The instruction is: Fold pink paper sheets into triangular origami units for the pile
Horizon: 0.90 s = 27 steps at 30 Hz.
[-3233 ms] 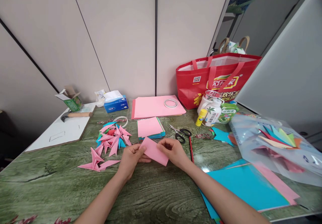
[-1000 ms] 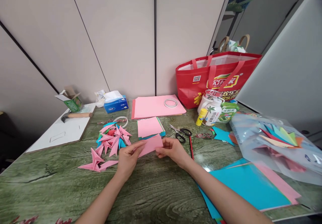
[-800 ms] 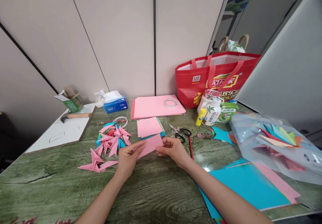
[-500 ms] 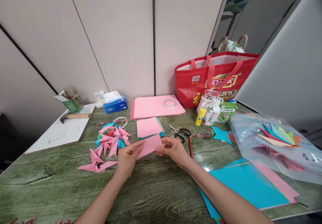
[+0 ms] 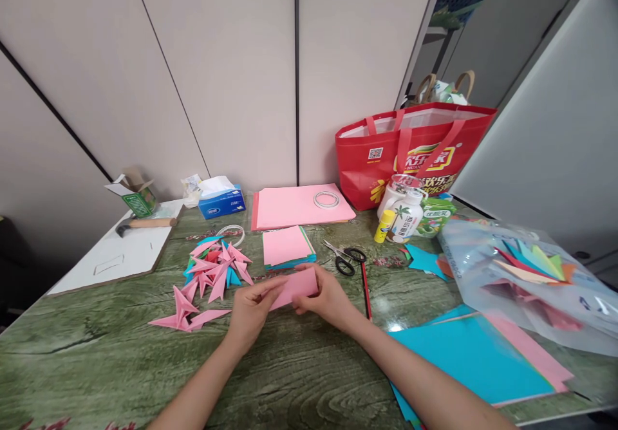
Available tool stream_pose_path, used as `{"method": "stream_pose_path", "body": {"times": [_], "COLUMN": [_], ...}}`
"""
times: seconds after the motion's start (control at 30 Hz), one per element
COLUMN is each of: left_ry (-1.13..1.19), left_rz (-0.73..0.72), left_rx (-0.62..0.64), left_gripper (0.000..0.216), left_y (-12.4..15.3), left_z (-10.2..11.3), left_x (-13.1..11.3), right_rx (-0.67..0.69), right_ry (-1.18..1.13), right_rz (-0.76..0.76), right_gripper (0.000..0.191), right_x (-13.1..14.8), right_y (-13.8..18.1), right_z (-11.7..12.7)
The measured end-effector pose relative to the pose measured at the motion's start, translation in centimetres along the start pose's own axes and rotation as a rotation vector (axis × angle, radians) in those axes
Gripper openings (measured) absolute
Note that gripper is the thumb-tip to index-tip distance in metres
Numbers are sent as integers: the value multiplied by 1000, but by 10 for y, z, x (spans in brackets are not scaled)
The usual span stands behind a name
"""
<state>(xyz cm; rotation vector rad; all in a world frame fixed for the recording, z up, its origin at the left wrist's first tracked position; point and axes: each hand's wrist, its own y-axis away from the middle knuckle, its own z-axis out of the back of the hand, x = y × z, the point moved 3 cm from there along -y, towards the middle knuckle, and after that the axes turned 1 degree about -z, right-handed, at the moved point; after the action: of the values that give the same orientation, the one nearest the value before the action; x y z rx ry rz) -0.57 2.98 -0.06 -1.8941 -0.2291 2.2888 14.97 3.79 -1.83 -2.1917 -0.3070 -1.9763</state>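
Both hands hold one pink paper piece (image 5: 295, 287), folded into a narrow strip, just above the green table (image 5: 290, 378). My left hand (image 5: 251, 308) pinches its left end. My right hand (image 5: 328, 298) grips its right end with fingers curled over the edge. A small stack of pink squares (image 5: 284, 246) lies just behind the hands. A heap of folded pink and blue paper points (image 5: 210, 272) lies to the left of my left hand.
Scissors (image 5: 345, 259) and a red pencil (image 5: 365, 285) lie right of my hands. Large blue and pink sheets (image 5: 477, 353), a plastic bag of paper (image 5: 526, 275), bottles (image 5: 403, 214), a red tote bag (image 5: 410, 150), pink sheets with tape (image 5: 299, 205), a tissue box (image 5: 219, 198) and a white board (image 5: 120, 250) surround the area.
The pink paper went from an open flat piece to a narrower folded strip. My hands drew closer together and lowered slightly toward the table.
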Motion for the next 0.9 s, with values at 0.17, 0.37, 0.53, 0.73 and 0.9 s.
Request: {"method": "stream_pose_path", "body": {"times": [0.17, 0.37, 0.53, 0.73, 0.9], "left_ry": [-37, -78, -60, -101, -99], "left_rz": [-6, -22, -3, 36, 21], "left_rx": [18, -12, -115, -61, 69], "left_gripper": [18, 19, 21, 22, 38], "left_y": [2, -2, -7, -8, -3], "left_z": [-2, 3, 14, 12, 0], "left_x": [-3, 0, 4, 1, -5], "right_rx": [-11, 21, -123, -172, 25], "right_ry": [66, -38, -35, -78, 134], "right_rz": [5, -71, -28, 62, 102], "right_gripper": [47, 38, 32, 31, 37], "right_x": [-2, 3, 4, 5, 5], "right_y": [0, -6, -13, -16, -9], "right_z": [3, 8, 30, 37, 15]}}
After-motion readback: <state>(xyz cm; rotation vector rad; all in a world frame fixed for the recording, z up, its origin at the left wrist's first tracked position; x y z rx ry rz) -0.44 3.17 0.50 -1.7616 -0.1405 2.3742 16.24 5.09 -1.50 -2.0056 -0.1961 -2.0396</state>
